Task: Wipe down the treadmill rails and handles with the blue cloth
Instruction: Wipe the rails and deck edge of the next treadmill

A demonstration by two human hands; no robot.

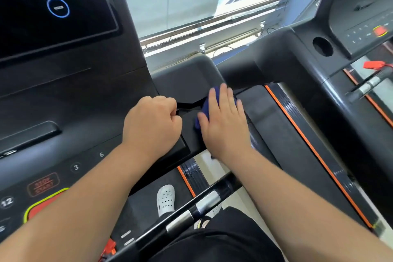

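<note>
Right hand point(223, 125), fingers straight and flat, presses crumpled dark-blue cloth point(204, 106) onto black moulded plastic treadmill side rail point(187, 82), probably for wiping pressure. Left hand point(152, 121) is fisted on the same rail, beside the cloth, likely bracing. Cannot tell if it grips anything.

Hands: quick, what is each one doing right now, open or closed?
Left hand: closed in a fist on the console, nothing seen in it.
Right hand: open, fingers straight, pressing the blue cloth flat on the treadmill rail.

Matt black plastic rail point(185, 78), soft blue cloth point(204, 107) (glossy screen point(53, 30))
</note>
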